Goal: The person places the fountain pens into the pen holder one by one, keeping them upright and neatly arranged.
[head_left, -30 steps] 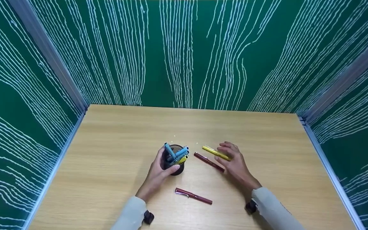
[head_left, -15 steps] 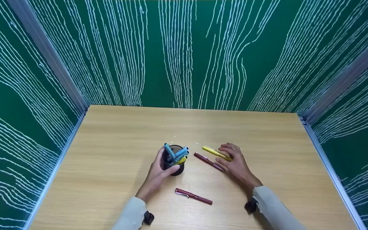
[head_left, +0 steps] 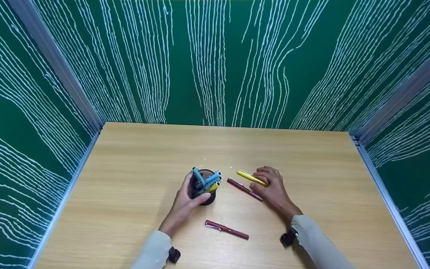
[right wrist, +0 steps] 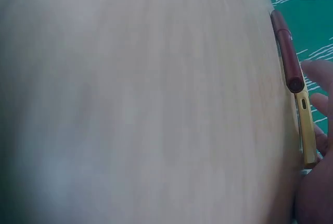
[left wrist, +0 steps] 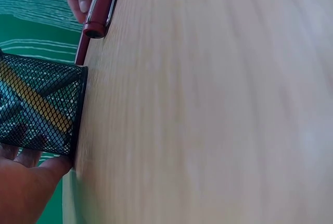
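Gripping a mesh cup (left wrist: 41, 107) of pens (head_left: 211, 181), left hand (head_left: 185, 200) with fingers curled round it, right hand (head_left: 273, 189) at a yellow pen (head_left: 251, 177) right of the cup, fingers bent, cannot tell whether pinching.

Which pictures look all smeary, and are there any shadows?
Right wrist view: the wooden tabletop looks smeary and darkens along the left edge, while the maroon pen and yellow pen are clearer; left wrist view: the tabletop is blurry too, with a pale shine toward the right, but the mesh pen cup looks crisper; head view: mostly clear, with a soft shadow beside the left hand.
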Tool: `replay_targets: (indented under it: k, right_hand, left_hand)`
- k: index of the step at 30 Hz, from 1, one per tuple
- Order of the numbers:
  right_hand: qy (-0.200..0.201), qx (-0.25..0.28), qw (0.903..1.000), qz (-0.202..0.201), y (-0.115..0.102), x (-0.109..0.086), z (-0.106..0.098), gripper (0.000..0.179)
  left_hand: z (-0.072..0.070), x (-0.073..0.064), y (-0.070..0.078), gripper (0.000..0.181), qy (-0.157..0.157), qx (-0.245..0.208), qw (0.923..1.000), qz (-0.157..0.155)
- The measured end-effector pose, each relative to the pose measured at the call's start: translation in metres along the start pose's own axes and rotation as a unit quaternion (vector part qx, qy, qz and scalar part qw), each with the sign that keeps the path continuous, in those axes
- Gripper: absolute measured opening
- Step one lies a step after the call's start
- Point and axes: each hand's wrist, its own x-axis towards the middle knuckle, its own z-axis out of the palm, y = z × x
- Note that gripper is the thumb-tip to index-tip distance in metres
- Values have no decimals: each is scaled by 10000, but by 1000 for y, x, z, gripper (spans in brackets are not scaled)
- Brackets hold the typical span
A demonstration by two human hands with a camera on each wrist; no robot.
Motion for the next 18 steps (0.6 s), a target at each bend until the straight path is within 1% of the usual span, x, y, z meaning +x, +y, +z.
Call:
replay_targets:
  k: [5, 13, 15, 18]
  right_hand:
    - [26, -226, 9997, -3, 2, 0, 2, 33]
    - [134, -605, 9974, -360, 5, -1, 3, 26]
    - [145, -661, 9970, -363, 4, 0, 4, 25]
    - [165, -768, 9966, -240, 2, 1, 8, 26]
  left_hand:
    - [1, -1, 1, 101, 63, 106, 9999, -51]
    - [2, -1, 0, 101, 16, -174, 9998, -20]
    - [2, 0, 0, 101, -3, -214, 9998, -11]
    - [0, -1, 0, 102, 7, -166, 9998, -56]
